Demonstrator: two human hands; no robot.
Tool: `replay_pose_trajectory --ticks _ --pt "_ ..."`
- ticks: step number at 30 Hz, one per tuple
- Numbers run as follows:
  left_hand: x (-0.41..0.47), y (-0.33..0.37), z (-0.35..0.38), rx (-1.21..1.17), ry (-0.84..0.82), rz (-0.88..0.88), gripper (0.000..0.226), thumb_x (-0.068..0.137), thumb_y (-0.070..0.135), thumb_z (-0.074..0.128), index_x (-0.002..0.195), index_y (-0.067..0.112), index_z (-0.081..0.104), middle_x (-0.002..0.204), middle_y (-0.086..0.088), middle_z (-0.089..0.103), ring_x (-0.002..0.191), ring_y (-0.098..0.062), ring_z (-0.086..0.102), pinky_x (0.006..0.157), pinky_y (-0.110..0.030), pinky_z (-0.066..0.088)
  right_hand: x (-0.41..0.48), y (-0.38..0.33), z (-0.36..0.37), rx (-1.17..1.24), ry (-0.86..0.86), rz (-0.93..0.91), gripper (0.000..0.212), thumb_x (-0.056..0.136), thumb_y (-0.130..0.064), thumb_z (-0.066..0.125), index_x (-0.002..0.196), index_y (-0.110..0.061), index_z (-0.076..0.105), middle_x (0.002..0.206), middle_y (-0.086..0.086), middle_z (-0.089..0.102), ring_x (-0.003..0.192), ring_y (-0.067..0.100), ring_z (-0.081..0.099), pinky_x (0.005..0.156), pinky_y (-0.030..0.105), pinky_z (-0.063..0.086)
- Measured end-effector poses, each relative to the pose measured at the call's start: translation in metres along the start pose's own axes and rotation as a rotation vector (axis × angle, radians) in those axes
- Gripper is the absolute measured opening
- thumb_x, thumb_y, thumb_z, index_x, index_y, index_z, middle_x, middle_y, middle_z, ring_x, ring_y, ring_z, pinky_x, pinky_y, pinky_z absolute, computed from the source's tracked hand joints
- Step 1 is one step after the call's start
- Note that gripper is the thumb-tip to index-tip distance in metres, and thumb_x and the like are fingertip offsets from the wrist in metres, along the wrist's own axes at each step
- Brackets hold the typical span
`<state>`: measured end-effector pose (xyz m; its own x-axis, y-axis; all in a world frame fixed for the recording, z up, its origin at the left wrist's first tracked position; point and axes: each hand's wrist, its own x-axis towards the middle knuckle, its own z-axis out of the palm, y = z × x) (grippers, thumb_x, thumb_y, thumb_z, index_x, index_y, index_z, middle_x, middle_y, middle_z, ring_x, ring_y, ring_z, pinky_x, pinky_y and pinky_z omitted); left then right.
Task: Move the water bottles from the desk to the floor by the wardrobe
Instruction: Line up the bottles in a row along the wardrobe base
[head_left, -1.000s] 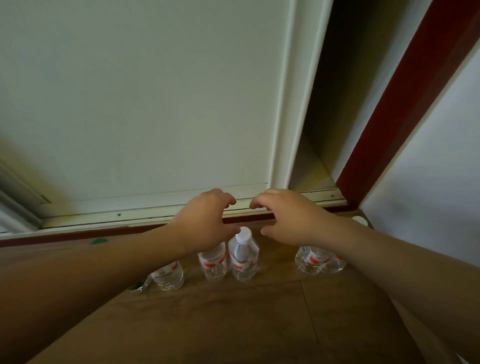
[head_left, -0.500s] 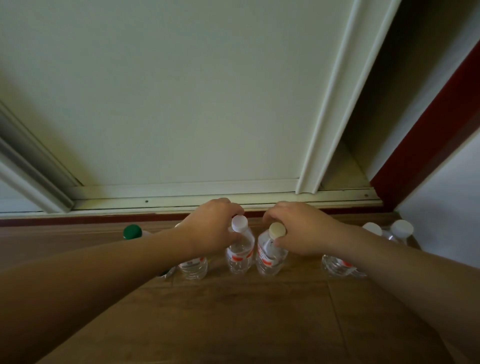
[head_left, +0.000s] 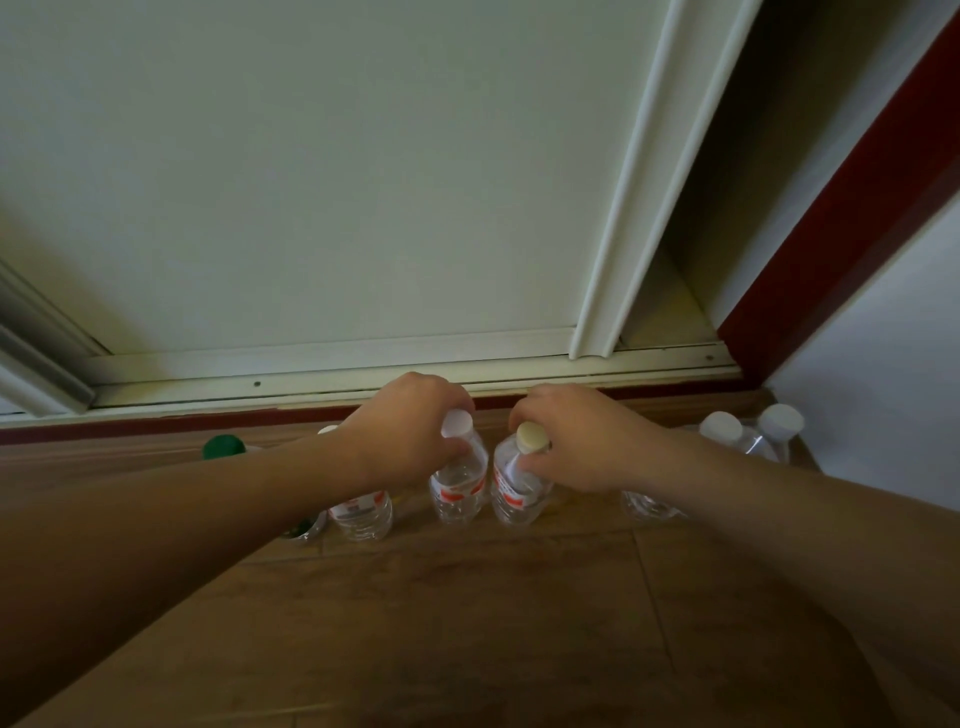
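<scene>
Several clear water bottles with red-and-white labels stand in a row on the wooden floor in front of the cream wardrobe door. My left hand grips the neck of a white-capped bottle. My right hand grips the neck of a beige-capped bottle right beside it. Both bottles stand upright and nearly touch. Another bottle sits partly under my left forearm. A green-capped bottle is further left. Two white-capped bottles stand at the right, by the wall.
The wardrobe's sliding track and a red skirting strip run along the back of the floor. A dark red door frame rises at the right, beside a pale wall. Bare floorboards stretch toward me.
One second ago both hands hovered with curled fingers above the row. They have since come down onto two bottle necks. The view has shifted slightly left and closer.
</scene>
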<state>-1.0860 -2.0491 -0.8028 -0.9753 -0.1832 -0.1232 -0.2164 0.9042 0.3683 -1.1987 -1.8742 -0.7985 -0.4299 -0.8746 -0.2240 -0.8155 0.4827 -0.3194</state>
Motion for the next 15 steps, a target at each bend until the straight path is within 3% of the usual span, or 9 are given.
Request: replay_pose_trajectory --ticks 7,15 --pt "-0.003 0.006 0.000 -0.014 0.000 0.016 0.025 0.083 0.031 0.075 0.107 0.031 0.068 0.098 0.013 0.065 0.087 -0.007 0.058 0.078 -0.027 0.051 -0.005 0.003 -0.012 0.032 0.031 0.045 0.029 0.081 -0.035 0.069 0.109 -0.026 0.066 0.104 -0.009 0.059 0.095 0.012 0.055 0.082 0.034 0.051" --pt "0.006 0.024 -0.004 -0.016 0.049 0.069 0.026 0.082 0.029 0.075 0.107 0.028 0.069 0.099 0.011 0.067 0.087 -0.008 0.059 0.077 -0.027 0.052 -0.021 0.011 -0.022 0.003 0.014 0.050 0.034 0.080 -0.023 0.070 0.114 -0.027 0.065 0.110 -0.009 0.060 0.100 0.013 0.055 0.085 0.034 0.051"
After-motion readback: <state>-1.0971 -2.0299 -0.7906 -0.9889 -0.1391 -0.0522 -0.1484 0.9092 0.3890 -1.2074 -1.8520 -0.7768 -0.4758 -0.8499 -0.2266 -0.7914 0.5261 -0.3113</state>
